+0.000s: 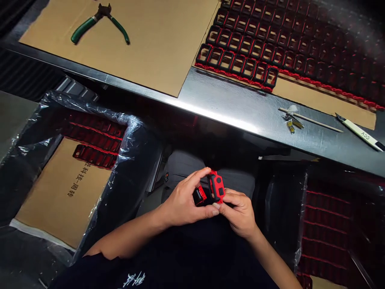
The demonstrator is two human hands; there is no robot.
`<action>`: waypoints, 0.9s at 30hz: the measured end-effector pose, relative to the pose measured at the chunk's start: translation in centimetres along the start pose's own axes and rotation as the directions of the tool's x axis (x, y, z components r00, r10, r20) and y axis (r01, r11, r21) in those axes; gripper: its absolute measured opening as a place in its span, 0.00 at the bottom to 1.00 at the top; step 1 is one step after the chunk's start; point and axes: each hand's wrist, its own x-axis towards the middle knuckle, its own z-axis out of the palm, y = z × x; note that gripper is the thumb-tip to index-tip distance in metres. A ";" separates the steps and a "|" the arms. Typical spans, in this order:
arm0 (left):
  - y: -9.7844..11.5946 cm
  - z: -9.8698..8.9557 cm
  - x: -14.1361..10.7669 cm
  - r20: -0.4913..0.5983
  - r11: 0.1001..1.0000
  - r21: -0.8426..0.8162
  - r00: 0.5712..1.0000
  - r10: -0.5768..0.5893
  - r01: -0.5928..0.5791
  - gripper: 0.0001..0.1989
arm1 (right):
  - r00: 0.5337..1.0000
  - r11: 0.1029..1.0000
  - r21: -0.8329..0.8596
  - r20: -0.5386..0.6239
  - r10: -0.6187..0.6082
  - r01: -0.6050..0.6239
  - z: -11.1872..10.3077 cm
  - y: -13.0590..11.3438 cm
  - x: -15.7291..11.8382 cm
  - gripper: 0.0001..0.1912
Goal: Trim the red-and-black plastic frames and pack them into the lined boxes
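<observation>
Over my lap, both hands grip a red and black plastic frame (218,186) with dark button-like pads on its side. My left hand (184,196) curls around it, index finger on the top edge and thumb along the bottom. A second small red and black piece (199,195) shows inside that palm; whether it is a separate frame I cannot tell. My right hand (240,210) pinches the lower right corner of the frame between thumb and fingers.
Rows of similar frames (248,68) stand on cardboard across the metal table (210,96). Green-handled cutters (85,29) lie on a cardboard sheet (144,48). A wooden stick (319,120) and a craft knife (361,132) lie rightward. Plastic-lined bins (129,120) with frames flank me.
</observation>
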 end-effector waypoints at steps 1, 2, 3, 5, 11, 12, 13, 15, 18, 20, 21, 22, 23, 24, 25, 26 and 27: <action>-0.1 0.2 -0.1 0.001 1.000 -0.012 1.000 -0.014 0.014 0.45 | 1.000 1.000 -0.009 -0.002 -0.018 0.018 0.0 0.2 0.0 0.05; -0.1 0.4 -0.2 0.001 0.999 -0.030 1.000 -0.021 0.021 0.46 | 0.999 0.999 -0.020 -0.003 -0.039 0.039 0.0 0.3 0.0 0.05; -0.2 0.6 -0.2 0.002 0.998 -0.052 1.000 -0.021 0.021 0.47 | 0.998 0.998 -0.034 -0.003 -0.061 0.061 0.0 0.4 0.0 0.05; -0.3 0.9 -0.3 -0.001 0.995 -0.098 1.000 0.001 -0.001 0.47 | 0.995 0.993 -0.064 0.002 -0.100 0.100 0.0 0.6 0.0 0.08; -0.2 1.1 -0.2 0.003 0.993 -0.117 0.999 0.033 -0.032 0.44 | 0.992 0.987 -0.104 0.042 -0.121 0.124 -0.1 0.5 0.2 0.08; -0.1 1.1 -0.2 0.004 0.993 -0.116 0.999 0.033 -0.032 0.43 | 0.992 0.987 -0.103 0.045 -0.120 0.124 0.0 0.5 0.2 0.08; -0.1 1.1 -0.2 0.002 0.992 -0.117 0.999 0.037 -0.037 0.43 | 0.992 0.987 -0.103 0.047 -0.119 0.123 0.0 0.4 0.2 0.08; -0.1 1.1 -0.1 -0.009 0.991 -0.122 0.999 0.051 -0.052 0.42 | 0.993 0.989 -0.104 0.059 -0.103 0.109 -0.1 0.3 0.3 0.07; 0.0 1.1 -0.2 -0.021 0.990 -0.128 0.998 0.061 -0.063 0.41 | 0.996 0.995 -0.088 0.074 -0.048 0.055 -0.4 0.0 0.3 0.05; -0.1 1.1 -0.2 -0.011 0.990 -0.130 0.999 0.052 -0.053 0.41 | 0.999 1.000 -0.022 0.045 -0.012 0.013 -0.8 -0.2 0.3 0.05; -0.1 1.1 -0.2 -0.005 0.990 -0.129 0.999 0.051 -0.052 0.41 | 1.000 0.999 0.038 0.021 0.013 -0.014 -1.0 -0.3 0.3 0.06; -0.2 1.1 -0.2 0.004 0.991 -0.124 0.999 0.054 -0.053 0.41 | 0.999 0.992 0.115 0.002 0.046 -0.046 -1.1 -0.3 0.3 0.08; -0.3 1.1 -0.3 0.014 0.992 -0.115 0.998 0.062 -0.060 0.41 | 0.996 0.977 0.197 -0.009 0.087 -0.084 -1.2 -0.3 0.3 0.10; -0.3 1.1 -0.3 0.023 0.992 -0.101 0.997 0.075 -0.072 0.41 | 0.991 0.953 0.274 -0.009 0.132 -0.125 -1.2 -0.3 0.3 0.12; -0.3 1.2 -0.3 0.030 0.993 -0.084 0.996 0.086 -0.083 0.41 | 0.985 0.925 0.342 -0.003 0.175 -0.163 -1.2 -0.3 0.3 0.13; -0.3 1.2 -0.3 0.035 0.994 -0.063 0.995 0.093 -0.091 0.41 | 0.977 0.897 0.395 0.006 0.212 -0.197 -1.1 -0.2 0.3 0.14; -0.3 1.2 -0.3 0.042 0.995 -0.040 0.995 0.094 -0.092 0.40 | 0.970 0.873 0.432 0.015 0.244 -0.226 -0.9 -0.2 0.4 0.15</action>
